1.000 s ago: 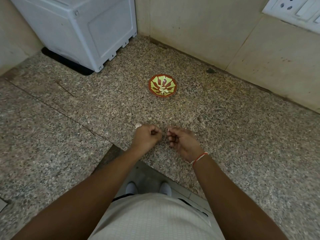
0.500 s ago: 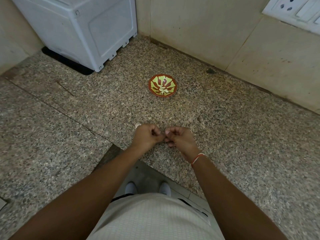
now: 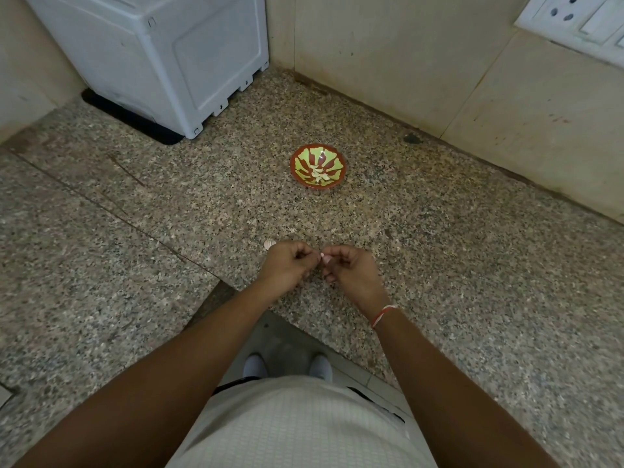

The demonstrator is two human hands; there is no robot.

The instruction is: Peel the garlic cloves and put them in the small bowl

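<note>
A small red bowl [image 3: 339, 160] with a yellow-green pattern stands on the granite counter and holds several peeled garlic cloves [image 3: 319, 176]. Nearer to me, my left hand [image 3: 287, 265] and my right hand [image 3: 351, 270] meet fingertip to fingertip above the counter. Between them they pinch a small pale garlic clove [image 3: 321, 255], of which only a sliver shows. Another unpeeled garlic piece [image 3: 269, 244] lies on the counter just behind my left hand, mostly hidden by it.
A white plastic appliance [image 3: 162, 59] stands on a black mat at the back left. Tiled walls close the counter's back, with a switch panel [image 3: 580, 18] at the top right. The counter's front edge [image 3: 304, 332] runs just below my hands.
My hands were apart a second ago, then came together. They now hold the clove between their fingertips, with a bit of its pale surface showing.
</note>
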